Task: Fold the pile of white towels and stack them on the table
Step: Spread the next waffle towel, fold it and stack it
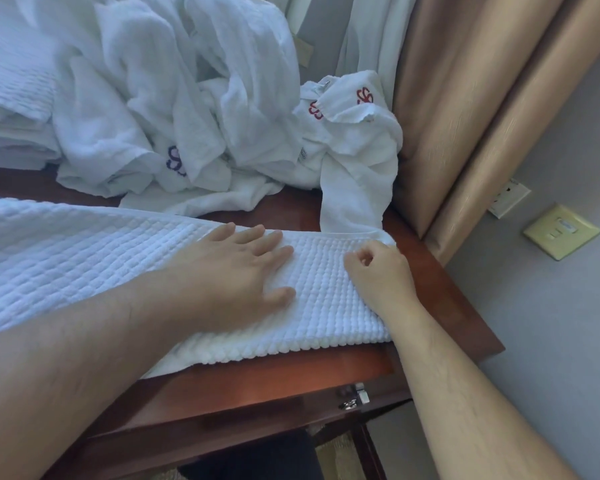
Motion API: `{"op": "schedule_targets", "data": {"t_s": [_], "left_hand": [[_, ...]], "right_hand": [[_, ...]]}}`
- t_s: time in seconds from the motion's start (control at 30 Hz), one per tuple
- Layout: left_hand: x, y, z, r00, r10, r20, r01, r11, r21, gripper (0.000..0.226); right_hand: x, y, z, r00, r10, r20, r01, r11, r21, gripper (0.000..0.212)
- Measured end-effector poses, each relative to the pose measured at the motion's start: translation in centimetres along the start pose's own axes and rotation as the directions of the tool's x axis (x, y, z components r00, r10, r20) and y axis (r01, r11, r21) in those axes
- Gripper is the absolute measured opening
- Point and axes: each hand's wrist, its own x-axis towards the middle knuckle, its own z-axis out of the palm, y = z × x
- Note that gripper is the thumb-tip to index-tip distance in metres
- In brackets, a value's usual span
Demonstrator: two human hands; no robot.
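**Flattening a waffle towel at the table's corner**

Pressing down on the waffle-weave towel (125, 268), the left hand (236, 271) is lying palm-flat with its fingers spread and gripping nothing; it appears to be acting as a weight so the fabric is not sliding while the other end is being worked. The right hand (378, 271) is curling into a loose fist at the towel's right end, thumb and fingers closing on the cloth near its far corner, though how much fabric is pinched inside the curl is hard to tell. Both forearms are reaching forward from the lower edge of the view, the left crossing over the towel, the right coming up along the table's right side.

The towel is lying in a long band across the front of the wooden table (257, 379), its right end sitting near the table's corner and its left part running out of view. That placement looks deliberate: it is giving a firm surface beneath the cloth for smoothing and squaring a fold.

Behind it, the pile of unfolded towels (174, 98) is sitting crumpled against the curtain (465, 98), one piece trailing toward the working towel. A stack of folded towels (11, 98) is resting at the far left, so the task seems to be partly done, with much of the pile still waiting.
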Motion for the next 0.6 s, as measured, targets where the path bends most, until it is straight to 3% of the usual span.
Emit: {"op": "schedule_targets", "data": {"t_s": [0.07,0.17,0.27,0.37,0.5,0.6], "left_hand": [[0.0,0.0,0.1,1.000,0.002,-0.018,-0.002,1.000,0.004,0.078],[-0.1,0.0,0.3,0.999,0.012,-0.047,-0.012,1.000,0.003,0.077],[-0.1,0.0,0.3,0.998,0.007,-0.068,-0.007,1.000,-0.011,0.076],[-0.2,0.1,0.2,0.987,0.008,-0.161,-0.016,0.999,-0.049,0.063],[-0.7,0.0,0.0,0.935,-0.012,-0.354,-0.048,0.986,-0.161,0.046],[-0.9,0.1,-0.4,0.916,-0.058,-0.398,-0.039,0.972,-0.230,0.032]], "right_hand": [[-0.5,1.0,-0.9,0.989,0.145,-0.015,-0.146,0.986,-0.081,0.051],[-0.6,1.7,-2.6,0.919,0.385,0.084,-0.380,0.922,-0.071,0.083],[0.2,1.8,-4.5,0.857,0.445,0.261,-0.431,0.895,-0.113,0.070],[0.5,2.0,-5.6,0.809,0.437,0.393,-0.481,0.877,0.013,0.052],[0.2,2.4,-6.7,0.825,0.398,0.401,-0.492,0.855,0.164,0.039],[-0.8,2.0,-7.8,0.860,0.281,0.427,-0.422,0.862,0.283,0.037]]}}
